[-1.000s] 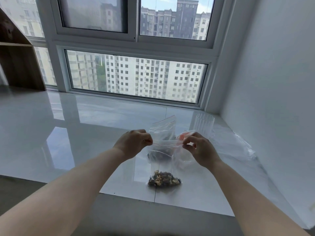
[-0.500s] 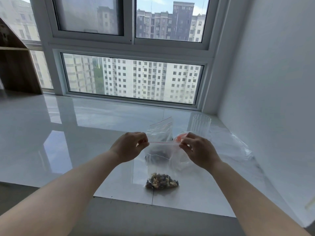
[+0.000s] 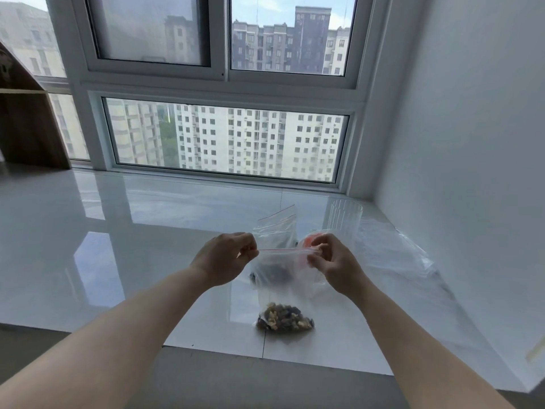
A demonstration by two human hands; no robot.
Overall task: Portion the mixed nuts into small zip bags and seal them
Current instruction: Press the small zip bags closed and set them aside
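Note:
A small clear zip bag (image 3: pixel 280 287) with a red zip line hangs upright over the white sill, a portion of mixed nuts (image 3: pixel 284 320) at its bottom. My left hand (image 3: pixel 225 258) pinches the left end of the zip strip. My right hand (image 3: pixel 331 261) pinches the right end, so the strip is stretched taut between them. Behind the bag stand more clear zip bags (image 3: pixel 275 228), with something dark showing through low down.
A ribbed clear plastic cup (image 3: pixel 345 221) and an orange-red object (image 3: pixel 309 241) sit just behind my right hand. A large crumpled clear plastic bag (image 3: pixel 395 252) lies along the right wall. The glossy sill (image 3: pixel 118 246) ends at a front edge below the bag; a wooden shelf (image 3: pixel 26 125) stands far left.
Both hands keep hold of the zip strip. The bag and hands have stayed in about the same place; my view has tilted slightly.

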